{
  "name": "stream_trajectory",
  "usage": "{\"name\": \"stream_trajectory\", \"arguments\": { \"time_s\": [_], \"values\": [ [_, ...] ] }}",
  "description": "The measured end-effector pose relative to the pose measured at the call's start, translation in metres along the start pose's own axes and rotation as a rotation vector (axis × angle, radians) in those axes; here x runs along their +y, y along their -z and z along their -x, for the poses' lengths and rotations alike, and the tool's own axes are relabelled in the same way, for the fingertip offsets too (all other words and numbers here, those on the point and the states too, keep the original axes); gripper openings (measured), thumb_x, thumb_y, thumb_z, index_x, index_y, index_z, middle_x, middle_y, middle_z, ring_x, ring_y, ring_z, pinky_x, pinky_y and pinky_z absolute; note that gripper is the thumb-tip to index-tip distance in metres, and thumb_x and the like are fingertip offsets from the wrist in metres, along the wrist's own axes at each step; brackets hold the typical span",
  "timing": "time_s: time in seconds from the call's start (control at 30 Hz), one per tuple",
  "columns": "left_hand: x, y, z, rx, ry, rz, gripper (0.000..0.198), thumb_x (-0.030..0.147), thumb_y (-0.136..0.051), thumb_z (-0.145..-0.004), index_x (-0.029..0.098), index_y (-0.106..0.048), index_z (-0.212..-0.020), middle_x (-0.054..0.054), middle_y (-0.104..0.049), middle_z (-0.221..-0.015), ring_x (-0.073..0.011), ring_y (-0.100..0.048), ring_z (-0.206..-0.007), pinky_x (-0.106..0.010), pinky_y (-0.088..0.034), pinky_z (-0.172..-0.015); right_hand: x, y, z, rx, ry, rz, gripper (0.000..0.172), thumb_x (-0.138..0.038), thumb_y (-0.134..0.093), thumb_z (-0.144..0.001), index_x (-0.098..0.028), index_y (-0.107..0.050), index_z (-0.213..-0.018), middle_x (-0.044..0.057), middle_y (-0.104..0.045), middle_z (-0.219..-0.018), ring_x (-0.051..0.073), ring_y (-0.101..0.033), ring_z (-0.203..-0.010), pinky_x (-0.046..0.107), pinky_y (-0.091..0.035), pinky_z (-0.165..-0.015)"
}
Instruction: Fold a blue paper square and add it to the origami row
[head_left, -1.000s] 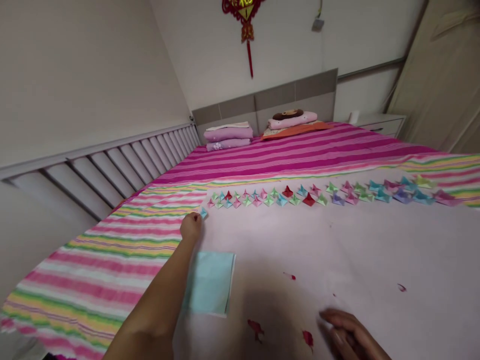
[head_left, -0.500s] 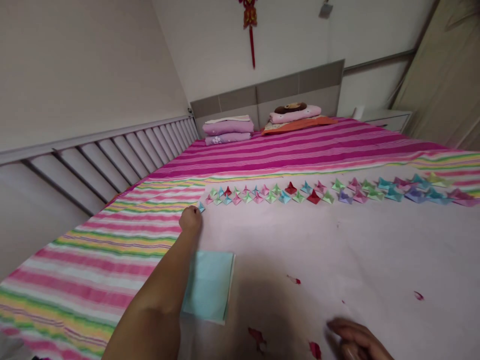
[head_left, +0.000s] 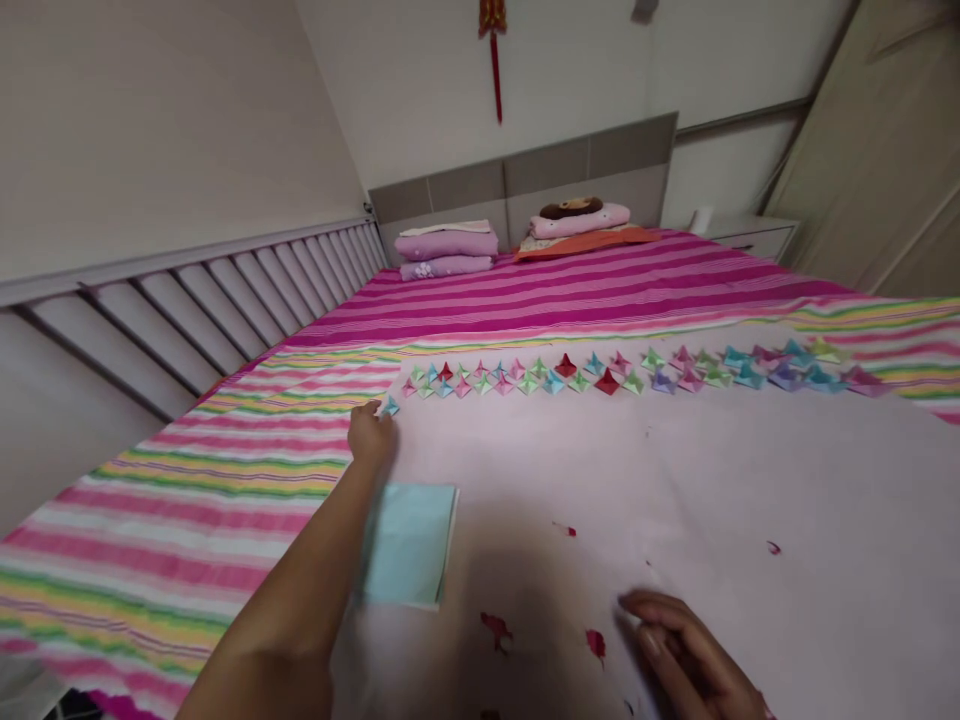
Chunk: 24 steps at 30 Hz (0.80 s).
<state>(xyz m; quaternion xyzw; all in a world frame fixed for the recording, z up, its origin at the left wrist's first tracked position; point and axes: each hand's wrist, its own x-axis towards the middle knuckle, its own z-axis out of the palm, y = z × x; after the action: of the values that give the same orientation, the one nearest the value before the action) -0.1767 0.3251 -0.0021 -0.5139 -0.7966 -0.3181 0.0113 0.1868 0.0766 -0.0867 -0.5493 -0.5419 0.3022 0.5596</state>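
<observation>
My left hand reaches to the upper left of a pale sheet, right beside a small blue folded-paper boat. Its fingers look loosened and a little apart, and the boat stands at their edge. Behind it, two rows of folded-paper boats in pink, green, blue, red and purple run to the right, among them a red one. Below my left hand, partly behind the forearm, lies a stack of light blue square paper. My right hand hovers or rests low over the sheet, fingers loosely curved and apart, holding nothing.
The pale sheet covers part of a striped bed. Red scraps lie scattered on it. A railing borders the left side. Folded purple bedding and a pink pile sit by the headboard.
The view has shifted, so things sit a little higher and further left. My left hand's fingers have loosened beside the blue boat. My right hand has come further into view.
</observation>
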Motion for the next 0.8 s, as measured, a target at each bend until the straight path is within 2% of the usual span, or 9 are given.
{"name": "stream_trajectory", "arguments": {
  "time_s": [0.1,0.23,0.37,0.5,0.67,0.73,0.8],
  "values": [
    [0.001,0.010,0.021,0.021,-0.082,0.104,0.034,0.023,-0.052,-0.078,0.015,-0.059,-0.111,-0.011,-0.057,-0.111,-0.0203,-0.060,-0.090,-0.032,-0.048,-0.080,-0.005,-0.003,-0.002,0.000,0.014,-0.007,0.020,-0.037,-0.058,-0.081,-0.021,-0.068,-0.089,0.010,-0.067,-0.096,0.024,-0.064,-0.088,0.029,-0.055,-0.071],
    [0.000,0.026,0.062,0.040,-0.196,0.231,0.028,0.021,-0.055,-0.074,0.015,-0.063,-0.101,-0.009,-0.059,-0.099,-0.0211,-0.059,-0.091,-0.034,-0.048,-0.085,-0.012,-0.005,-0.006,-0.018,0.023,-0.009,0.023,-0.040,-0.057,-0.082,-0.020,-0.067,-0.086,0.008,-0.067,-0.089,0.023,-0.063,-0.083,0.028,-0.053,-0.067],
    [-0.001,0.040,0.119,0.059,-0.292,0.353,0.024,0.025,-0.053,-0.077,0.018,-0.063,-0.098,-0.008,-0.060,-0.101,-0.0214,-0.057,-0.099,-0.037,-0.045,-0.092,-0.015,-0.007,-0.008,-0.045,0.016,-0.007,0.025,-0.041,-0.053,-0.084,-0.019,-0.064,-0.082,0.006,-0.065,-0.083,0.021,-0.061,-0.077,0.027,-0.049,-0.063],
    [0.000,0.053,0.185,0.060,-0.318,0.432,0.025,0.030,-0.051,-0.080,0.018,-0.064,-0.099,-0.009,-0.059,-0.103,-0.0222,-0.057,-0.103,-0.039,-0.047,-0.092,-0.017,-0.008,-0.011,-0.082,-0.002,-0.043,0.025,-0.041,-0.052,-0.085,-0.019,-0.062,-0.080,0.004,-0.063,-0.076,0.020,-0.058,-0.072,0.028,-0.047,-0.064],
    [-0.001,0.066,0.268,-0.054,-0.337,0.493,0.024,0.030,-0.052,-0.082,0.020,-0.063,-0.101,-0.011,-0.061,-0.106,-0.0237,-0.058,-0.104,-0.042,-0.049,-0.092,-0.025,-0.002,-0.004,-0.098,-0.107,-0.102,0.029,-0.046,-0.057,-0.080,-0.018,-0.065,-0.084,0.002,-0.062,-0.069,0.018,-0.055,-0.062,0.028,-0.046,-0.058],
    [-0.004,0.067,0.297,-0.115,-0.343,0.495,0.022,0.030,-0.053,-0.082,0.023,-0.063,-0.101,-0.010,-0.064,-0.105,-0.0242,-0.060,-0.101,-0.043,-0.050,-0.089,-0.026,0.005,0.011,-0.098,-0.162,-0.111,0.033,-0.048,-0.059,-0.077,-0.018,-0.067,-0.087,0.003,-0.062,-0.067,0.019,-0.056,-0.061,0.028,-0.047,-0.057],
    [-0.008,0.069,0.321,-0.183,-0.344,0.543,0.022,0.033,-0.055,-0.081,0.024,-0.063,-0.099,-0.009,-0.066,-0.100,-0.0230,-0.063,-0.094,-0.039,-0.054,-0.083,-0.026,0.016,0.033,-0.123,-0.179,-0.118,0.037,-0.048,-0.060,-0.077,-0.017,-0.067,-0.095,0.005,-0.066,-0.076,0.020,-0.059,-0.068,0.030,-0.049,-0.062]
  ]
}}
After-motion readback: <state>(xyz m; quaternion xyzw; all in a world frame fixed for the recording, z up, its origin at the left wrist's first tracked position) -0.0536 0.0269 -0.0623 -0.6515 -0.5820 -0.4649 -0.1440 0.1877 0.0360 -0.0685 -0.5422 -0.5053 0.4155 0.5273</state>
